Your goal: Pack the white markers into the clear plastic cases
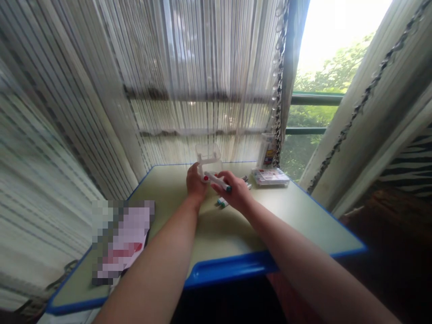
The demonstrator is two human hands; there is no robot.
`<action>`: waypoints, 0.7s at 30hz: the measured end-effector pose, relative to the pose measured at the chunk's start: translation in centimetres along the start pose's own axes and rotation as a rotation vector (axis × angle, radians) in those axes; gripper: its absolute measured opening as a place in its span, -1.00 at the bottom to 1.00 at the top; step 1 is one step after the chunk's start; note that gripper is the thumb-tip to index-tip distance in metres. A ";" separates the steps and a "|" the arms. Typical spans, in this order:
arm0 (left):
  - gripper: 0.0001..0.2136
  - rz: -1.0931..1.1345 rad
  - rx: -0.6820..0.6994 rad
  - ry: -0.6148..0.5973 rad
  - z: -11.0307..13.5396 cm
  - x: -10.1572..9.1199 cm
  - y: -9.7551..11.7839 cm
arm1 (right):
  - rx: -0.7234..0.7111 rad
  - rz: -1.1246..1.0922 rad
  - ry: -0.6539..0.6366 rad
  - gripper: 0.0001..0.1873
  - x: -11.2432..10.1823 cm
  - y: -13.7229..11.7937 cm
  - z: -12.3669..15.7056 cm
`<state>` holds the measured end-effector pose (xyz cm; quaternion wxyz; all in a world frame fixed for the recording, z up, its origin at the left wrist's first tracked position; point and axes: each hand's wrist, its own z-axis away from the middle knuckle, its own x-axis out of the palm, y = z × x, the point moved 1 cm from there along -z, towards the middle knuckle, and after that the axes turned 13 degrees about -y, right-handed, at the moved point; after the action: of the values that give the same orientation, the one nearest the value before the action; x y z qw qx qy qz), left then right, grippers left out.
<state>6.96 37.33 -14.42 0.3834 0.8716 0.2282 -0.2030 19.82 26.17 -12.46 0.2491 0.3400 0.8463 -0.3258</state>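
Note:
My left hand point(195, 182) grips a clear plastic case point(208, 153) from its left side; the case's lid stands raised at the back. A marker with a red end point(205, 178) shows at the case's opening. In my right hand point(234, 189) is a white marker point(218, 181) with a dark teal end, held slantwise with its far end at the case. Under and beside my right hand, several loose markers point(223, 202) with green and teal ends lie on the table, partly covered by the hand.
The pale table point(216, 238) has a blue rim. At its back right lie a flat clear box point(270, 176) and, behind it, a clear container point(267, 150). A pixelated pinkish item point(126, 238) lies at the left. Striped curtains point(202, 67) hang behind the table.

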 end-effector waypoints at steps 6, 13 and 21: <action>-0.59 -0.014 0.039 -0.044 0.1 0.1 0.3 | 0.019 0.031 -0.008 -0.72 0.2 0.3 -0.3; -0.64 -0.025 0.054 -0.023 0.0 -0.1 0.3 | 0.008 0.013 -0.076 -0.74 0.5 0.5 -0.4; -0.62 -0.007 0.055 -0.048 0.1 0.0 0.2 | -0.055 0.023 -0.066 -0.76 0.4 0.6 -0.4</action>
<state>7.04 37.13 -14.41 0.3639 0.8759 0.2164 -0.2314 19.90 26.97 -12.69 0.2898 0.3317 0.8422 -0.3108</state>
